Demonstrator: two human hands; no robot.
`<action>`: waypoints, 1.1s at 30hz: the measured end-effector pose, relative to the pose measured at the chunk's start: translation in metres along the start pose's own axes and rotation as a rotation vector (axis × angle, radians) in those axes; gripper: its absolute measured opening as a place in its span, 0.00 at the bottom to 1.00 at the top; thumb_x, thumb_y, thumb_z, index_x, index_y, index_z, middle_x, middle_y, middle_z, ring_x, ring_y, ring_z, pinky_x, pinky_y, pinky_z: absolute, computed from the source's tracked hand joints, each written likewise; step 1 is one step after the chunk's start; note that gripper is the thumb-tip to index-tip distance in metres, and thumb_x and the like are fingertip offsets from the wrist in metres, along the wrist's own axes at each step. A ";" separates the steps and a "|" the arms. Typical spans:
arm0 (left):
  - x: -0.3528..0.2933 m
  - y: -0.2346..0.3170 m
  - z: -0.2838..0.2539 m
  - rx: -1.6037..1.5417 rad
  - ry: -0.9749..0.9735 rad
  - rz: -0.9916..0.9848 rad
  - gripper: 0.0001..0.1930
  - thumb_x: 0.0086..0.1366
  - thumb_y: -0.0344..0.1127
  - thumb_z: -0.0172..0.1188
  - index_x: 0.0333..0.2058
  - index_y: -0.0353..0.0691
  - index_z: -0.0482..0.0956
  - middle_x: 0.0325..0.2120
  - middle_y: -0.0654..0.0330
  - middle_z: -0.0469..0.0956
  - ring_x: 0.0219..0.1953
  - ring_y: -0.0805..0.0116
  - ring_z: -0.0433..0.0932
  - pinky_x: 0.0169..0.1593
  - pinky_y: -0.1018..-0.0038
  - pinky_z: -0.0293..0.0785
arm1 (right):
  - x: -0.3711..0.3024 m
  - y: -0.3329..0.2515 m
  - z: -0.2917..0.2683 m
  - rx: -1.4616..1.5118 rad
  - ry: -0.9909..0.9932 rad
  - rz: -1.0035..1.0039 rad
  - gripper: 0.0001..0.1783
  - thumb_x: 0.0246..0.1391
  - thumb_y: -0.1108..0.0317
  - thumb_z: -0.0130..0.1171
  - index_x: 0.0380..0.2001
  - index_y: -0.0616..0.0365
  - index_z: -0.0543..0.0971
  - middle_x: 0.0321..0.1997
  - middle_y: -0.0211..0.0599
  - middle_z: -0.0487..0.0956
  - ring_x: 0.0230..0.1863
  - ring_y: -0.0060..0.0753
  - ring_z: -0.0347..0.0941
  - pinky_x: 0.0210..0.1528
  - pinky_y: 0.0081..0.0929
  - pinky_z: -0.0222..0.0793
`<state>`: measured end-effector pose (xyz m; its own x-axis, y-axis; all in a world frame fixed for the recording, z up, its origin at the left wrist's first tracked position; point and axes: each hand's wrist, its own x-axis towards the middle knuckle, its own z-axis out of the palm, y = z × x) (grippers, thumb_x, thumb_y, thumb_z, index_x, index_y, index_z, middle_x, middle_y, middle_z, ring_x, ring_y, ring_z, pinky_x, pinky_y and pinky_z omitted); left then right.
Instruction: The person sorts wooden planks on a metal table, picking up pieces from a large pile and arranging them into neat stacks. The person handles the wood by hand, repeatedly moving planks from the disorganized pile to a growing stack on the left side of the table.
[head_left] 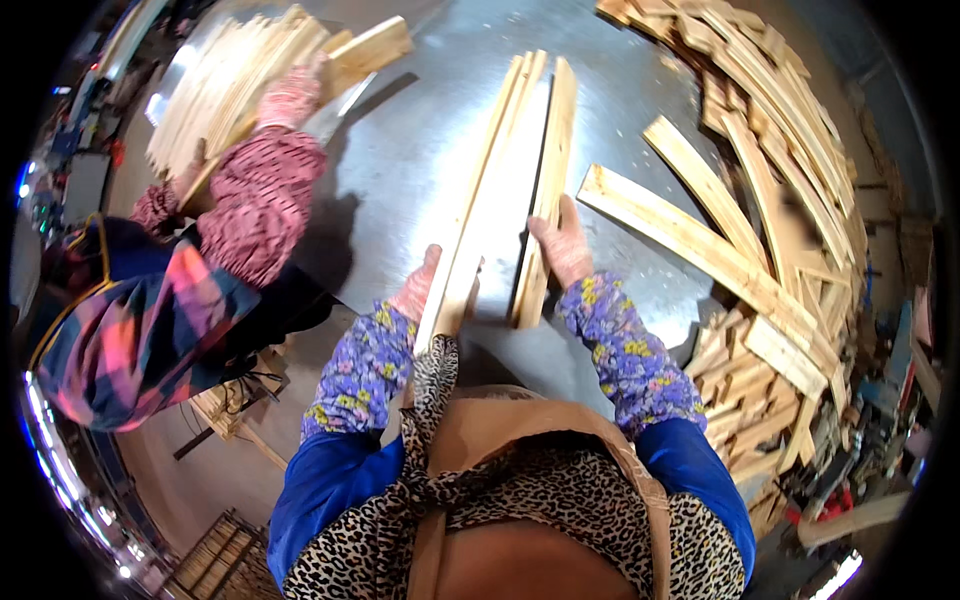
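Observation:
My left hand (pixel 413 290) is closed round the near part of a pair of long, pale wooden strips (pixel 482 185); most of its fingers are hidden behind them. A second group, two wooden strips (pixel 553 150) standing side by side with a dark gap or shadow along their left edge, is gripped by my right hand (pixel 566 246) near its close end. Both groups point away from me over a shiny metal table (pixel 620 120), a narrow space between them. Flowered purple sleeve covers reach up to both my wrists.
To the left, a co-worker's gloved hand (pixel 290 97) rests at a stack of pale strips (pixel 225 75). Loose boards (pixel 690 245) lie across the table at right, beside a high curved pile of wood (pixel 790 110). More short pieces (pixel 755 400) are heaped at near right.

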<state>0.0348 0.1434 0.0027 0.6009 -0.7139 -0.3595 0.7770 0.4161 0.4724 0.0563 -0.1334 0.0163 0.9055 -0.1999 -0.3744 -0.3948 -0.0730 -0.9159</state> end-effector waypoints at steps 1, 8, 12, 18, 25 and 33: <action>-0.012 0.003 0.013 0.102 0.086 0.030 0.53 0.65 0.85 0.52 0.59 0.33 0.78 0.24 0.51 0.80 0.24 0.52 0.83 0.29 0.61 0.81 | 0.005 0.028 0.020 0.048 0.023 -0.019 0.49 0.61 0.62 0.69 0.77 0.72 0.58 0.66 0.65 0.78 0.65 0.53 0.79 0.69 0.37 0.76; -0.036 0.029 0.051 0.100 0.010 0.108 0.56 0.61 0.85 0.59 0.64 0.33 0.73 0.24 0.51 0.80 0.24 0.55 0.82 0.31 0.62 0.81 | 0.033 -0.013 0.099 -0.081 -0.303 -0.010 0.49 0.61 0.46 0.72 0.77 0.58 0.67 0.70 0.65 0.75 0.73 0.61 0.72 0.74 0.47 0.72; -0.035 0.024 0.046 0.061 0.016 0.047 0.56 0.58 0.83 0.66 0.64 0.34 0.72 0.29 0.52 0.82 0.29 0.57 0.82 0.34 0.62 0.82 | 0.023 -0.056 -0.063 -1.161 0.028 -0.664 0.51 0.47 0.48 0.76 0.74 0.50 0.73 0.69 0.59 0.76 0.73 0.65 0.68 0.78 0.61 0.61; 0.010 0.003 0.046 0.083 -0.047 -0.019 0.56 0.58 0.85 0.64 0.65 0.36 0.71 0.33 0.51 0.84 0.34 0.56 0.86 0.38 0.57 0.87 | 0.000 -0.069 -0.243 -1.437 -0.067 0.087 0.52 0.55 0.41 0.72 0.79 0.45 0.66 0.70 0.60 0.77 0.69 0.63 0.75 0.71 0.53 0.71; 0.073 -0.069 0.062 0.070 -0.103 -0.174 0.56 0.55 0.82 0.69 0.69 0.42 0.72 0.50 0.53 0.84 0.52 0.55 0.82 0.57 0.53 0.81 | 0.030 -0.080 -0.140 0.204 0.108 0.443 0.49 0.69 0.27 0.57 0.67 0.67 0.78 0.49 0.56 0.84 0.30 0.29 0.82 0.31 0.22 0.82; 0.129 -0.141 0.098 -0.160 0.076 -0.330 0.58 0.59 0.87 0.61 0.74 0.46 0.70 0.65 0.54 0.78 0.66 0.50 0.76 0.71 0.46 0.73 | 0.058 -0.040 -0.254 -0.826 0.338 0.027 0.44 0.67 0.37 0.62 0.76 0.56 0.72 0.72 0.62 0.77 0.73 0.59 0.73 0.78 0.47 0.66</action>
<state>-0.0157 -0.0626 -0.0313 0.3208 -0.7828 -0.5332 0.9471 0.2574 0.1919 0.0847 -0.3899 0.0680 0.8516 -0.4794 -0.2123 -0.5197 -0.7185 -0.4622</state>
